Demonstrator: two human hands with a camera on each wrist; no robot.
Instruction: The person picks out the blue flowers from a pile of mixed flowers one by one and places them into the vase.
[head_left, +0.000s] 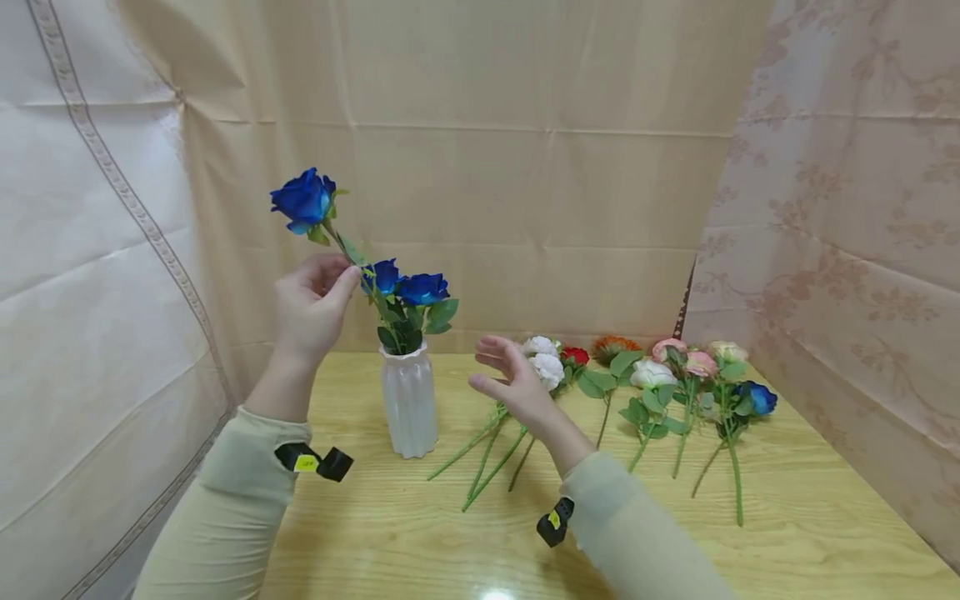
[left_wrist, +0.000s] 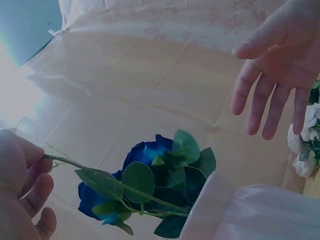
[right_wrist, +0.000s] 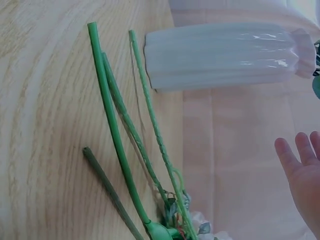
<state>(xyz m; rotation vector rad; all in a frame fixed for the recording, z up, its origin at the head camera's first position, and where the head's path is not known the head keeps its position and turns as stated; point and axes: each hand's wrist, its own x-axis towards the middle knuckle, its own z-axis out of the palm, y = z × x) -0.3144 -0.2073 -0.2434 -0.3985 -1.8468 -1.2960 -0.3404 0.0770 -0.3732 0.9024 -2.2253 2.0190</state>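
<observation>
My left hand (head_left: 311, 308) pinches the stem of a blue rose (head_left: 303, 200) between thumb and fingers. Its bloom leans up to the left, and the lower stem runs down into the mouth of a white fluted vase (head_left: 408, 404). Two more blue roses (head_left: 423, 288) with green leaves stand in that vase. To the right of it, my right hand (head_left: 517, 383) hovers with fingers spread and holds nothing; in the left wrist view its palm (left_wrist: 290, 65) shows. White flowers (head_left: 547, 371) lie on the table just behind the right hand.
On the wooden table (head_left: 375, 533) lie a red flower (head_left: 575, 356), an orange flower (head_left: 617, 346), pink flowers (head_left: 701, 364), a white rose (head_left: 652, 373) and a blue rose (head_left: 757, 398). Several green stems (right_wrist: 112, 125) point toward the front. Beige cloth (head_left: 525, 167) hangs behind.
</observation>
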